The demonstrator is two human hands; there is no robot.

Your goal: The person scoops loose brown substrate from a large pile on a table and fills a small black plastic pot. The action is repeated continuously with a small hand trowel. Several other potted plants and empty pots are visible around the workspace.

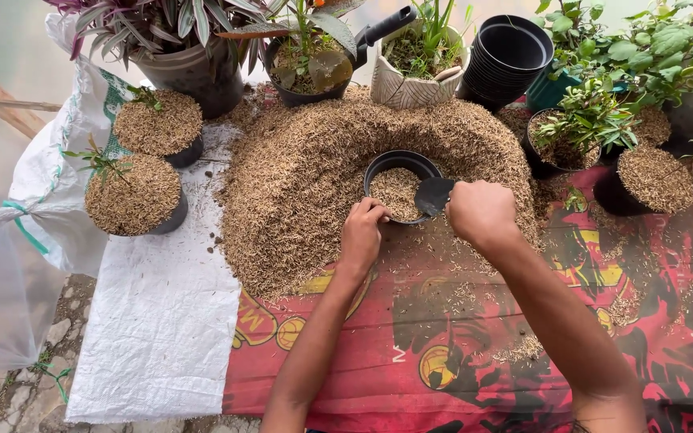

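A black plastic pot (378,166) sits in a hollow of a large heap of rice husks (298,184) and is partly filled with husks. My left hand (362,232) grips the pot's near rim. My right hand (481,210) holds a small black trowel (433,195), its blade resting over the pot's right rim.
Two husk-filled pots with seedlings (134,196) stand at the left on a white sack (162,321). A stack of black pots (507,56) and potted plants (579,132) line the back and right. A red printed sheet (475,353) covers the ground near me.
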